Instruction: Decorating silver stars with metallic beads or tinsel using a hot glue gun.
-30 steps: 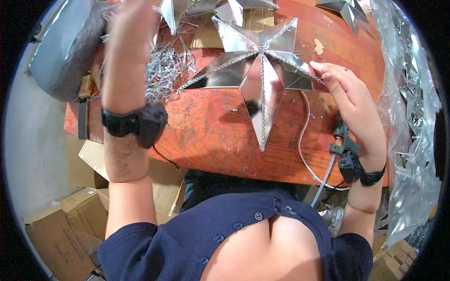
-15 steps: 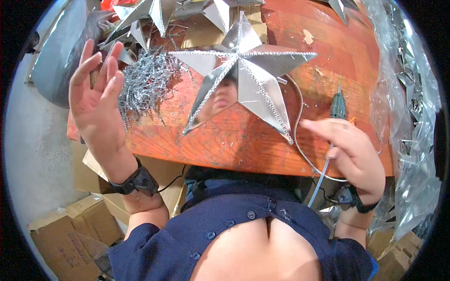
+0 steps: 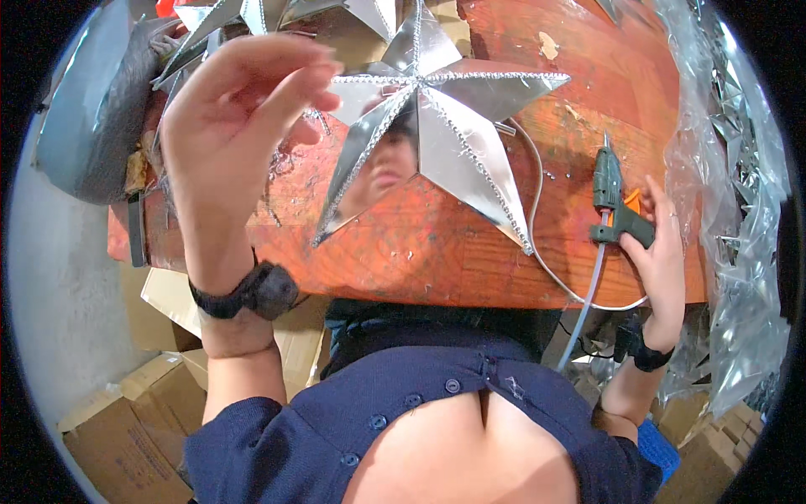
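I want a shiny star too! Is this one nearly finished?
Looks close. The silver star on the orange table already has glittery trim along its ridges and edges. The right hand is on the green glue gun, and the left hand is raised above the table with nothing clearly in it. I cannot tell which edges lack trim. More stars lie behind.

Brown cardboard boxes [image 3: 109, 428] sat on the floor lower left under the counter; more boxes [image 3: 714, 437] stood lower right.
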Available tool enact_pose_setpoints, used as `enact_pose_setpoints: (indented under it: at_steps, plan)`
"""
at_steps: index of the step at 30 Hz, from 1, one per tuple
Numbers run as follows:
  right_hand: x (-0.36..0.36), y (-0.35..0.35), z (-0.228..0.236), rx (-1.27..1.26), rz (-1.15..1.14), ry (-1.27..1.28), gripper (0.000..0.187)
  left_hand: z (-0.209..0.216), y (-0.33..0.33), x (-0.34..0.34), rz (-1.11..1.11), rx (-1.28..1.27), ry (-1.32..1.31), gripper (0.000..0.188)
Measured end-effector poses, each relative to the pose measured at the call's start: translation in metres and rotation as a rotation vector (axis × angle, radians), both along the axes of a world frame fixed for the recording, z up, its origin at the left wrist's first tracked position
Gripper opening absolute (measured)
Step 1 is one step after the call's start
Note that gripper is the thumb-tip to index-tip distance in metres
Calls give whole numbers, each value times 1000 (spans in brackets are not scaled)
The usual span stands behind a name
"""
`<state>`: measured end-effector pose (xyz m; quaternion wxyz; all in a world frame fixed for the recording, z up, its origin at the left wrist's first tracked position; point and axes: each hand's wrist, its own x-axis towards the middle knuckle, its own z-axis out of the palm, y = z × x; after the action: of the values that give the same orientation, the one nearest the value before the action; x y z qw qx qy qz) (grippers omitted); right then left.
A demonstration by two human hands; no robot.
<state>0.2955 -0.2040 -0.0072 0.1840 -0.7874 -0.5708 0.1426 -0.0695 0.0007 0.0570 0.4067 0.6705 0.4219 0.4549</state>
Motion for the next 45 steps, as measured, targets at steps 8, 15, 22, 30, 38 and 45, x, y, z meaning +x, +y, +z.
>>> enact_pose_setpoints:
  at_steps: [8, 15, 22, 30, 38, 45]
  plan:
    - [18, 24, 15, -85, 368, -155, 49, -3, 34, 30, -391, 700, 623, 21]
    - [15, 62, 20, 598, -69, 659, 31, -17, 38, 37, -364, 701, 465, 20]
    - [-41, 97, 30, 628, 286, 657, 64, -17, 46, 26, -432, 739, 524, 21]
    - [-80, 89, 8, 521, 524, 754, 67, -21, 43, 17, -410, 731, 557, 21]
    - [-91, 115, -11, 484, 576, 778, 70, -27, 36, 28, -393, 695, 538, 24]
    - [-87, 102, -2, 486, 585, 793, 72, -35, 34, 28, -341, 622, 406, 28]
